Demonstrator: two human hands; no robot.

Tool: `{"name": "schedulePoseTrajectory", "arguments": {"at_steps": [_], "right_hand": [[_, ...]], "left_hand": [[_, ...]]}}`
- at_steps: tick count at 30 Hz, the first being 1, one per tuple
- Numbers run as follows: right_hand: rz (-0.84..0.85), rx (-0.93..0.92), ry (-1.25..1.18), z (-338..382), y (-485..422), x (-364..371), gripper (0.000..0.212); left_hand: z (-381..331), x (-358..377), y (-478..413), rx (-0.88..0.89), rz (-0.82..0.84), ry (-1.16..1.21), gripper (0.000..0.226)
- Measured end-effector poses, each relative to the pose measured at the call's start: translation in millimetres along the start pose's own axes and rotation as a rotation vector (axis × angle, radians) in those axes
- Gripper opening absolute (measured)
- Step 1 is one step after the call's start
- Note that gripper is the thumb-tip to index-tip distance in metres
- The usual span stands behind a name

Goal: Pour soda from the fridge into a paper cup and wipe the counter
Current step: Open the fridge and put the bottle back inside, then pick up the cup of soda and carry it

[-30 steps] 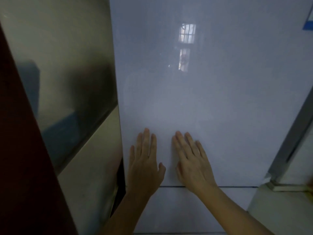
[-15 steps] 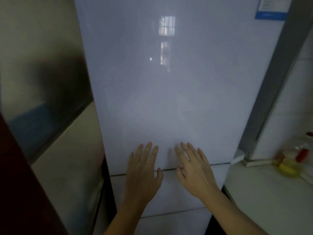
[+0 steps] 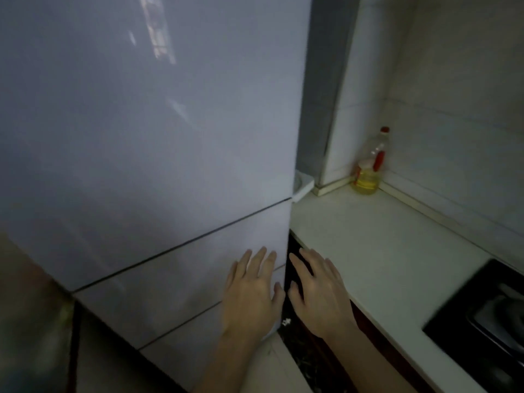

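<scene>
- The fridge (image 3: 141, 131) fills the left of the view: tall, glossy, pale, every door closed. No handle shows, so I'd expect a hidden edge grip. The door should be stiff and fairly heavy, held by its seal, and the gloss is slippery under flat palms, so hook the fingers round an edge.
- A small white block (image 3: 304, 185) sits at the right edge by the upper seam. It may be a hinge, which would put the free edge on the far side, but I can't be sure.
- The counter (image 3: 374, 251) runs pale and bare just right of the fridge. A black hob (image 3: 482, 321) is cut off at the frame edge, its surface blurred.
- The left hand (image 3: 251, 293) is spread flat with straight fingers and holds nothing. It is over a lower fridge panel near its right edge; I can't tell if it touches.
- The right hand (image 3: 317, 290) is likewise splayed and empty, in front of the dark gap below the counter lip.
- An oil bottle (image 3: 370, 165) with a red cap stands in the back corner. It's cooking oil by the look, not soda.
- Soda, paper cup and any cloth are not visible. The soda is presumably behind those doors, so its size and weight are unknown.
</scene>
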State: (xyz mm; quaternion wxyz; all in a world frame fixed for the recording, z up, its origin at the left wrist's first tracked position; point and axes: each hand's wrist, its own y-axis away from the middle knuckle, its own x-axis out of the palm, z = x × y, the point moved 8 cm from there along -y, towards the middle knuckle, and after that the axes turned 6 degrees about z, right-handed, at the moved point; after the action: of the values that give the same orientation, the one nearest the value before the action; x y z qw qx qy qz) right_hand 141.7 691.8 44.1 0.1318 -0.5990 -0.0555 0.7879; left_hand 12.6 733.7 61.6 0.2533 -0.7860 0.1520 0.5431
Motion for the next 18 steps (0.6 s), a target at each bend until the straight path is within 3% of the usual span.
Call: {"name": "schedulePoseTrajectory", "arguments": {"at_steps": [18], "right_hand": [[-0.119,0.514,0.054,-238,49,-64,0.054]], "left_hand": [[-222,109,-121,0.367,0.217,0.137,0.058]]}}
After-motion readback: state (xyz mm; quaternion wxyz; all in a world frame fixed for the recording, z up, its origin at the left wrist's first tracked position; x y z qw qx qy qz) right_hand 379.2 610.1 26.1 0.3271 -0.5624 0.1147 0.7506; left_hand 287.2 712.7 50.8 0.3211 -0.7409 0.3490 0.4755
